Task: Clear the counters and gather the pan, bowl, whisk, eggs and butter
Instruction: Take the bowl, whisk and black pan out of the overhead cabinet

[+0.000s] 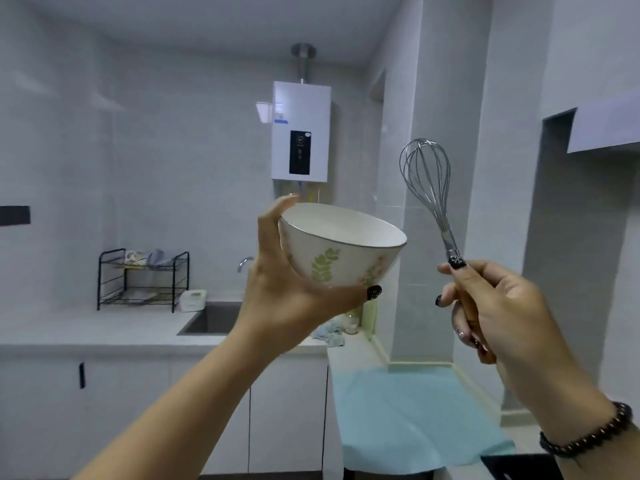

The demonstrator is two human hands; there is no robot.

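My left hand (277,289) holds a white bowl (341,247) with green leaf prints up in the air, fingers on its far rim and thumb under its base; the bowl is tilted and looks empty. My right hand (498,306) grips the wooden handle of a metal whisk (427,181), wires pointing up, to the right of the bowl. No pan, eggs or butter are in view.
A white counter (104,327) runs along the back with a sink (211,318), a tap (244,263) and a black dish rack (142,280). A crumpled cloth (329,336) lies in the corner. A pale blue mat (415,410) covers the right counter. A water heater (300,131) hangs on the wall.
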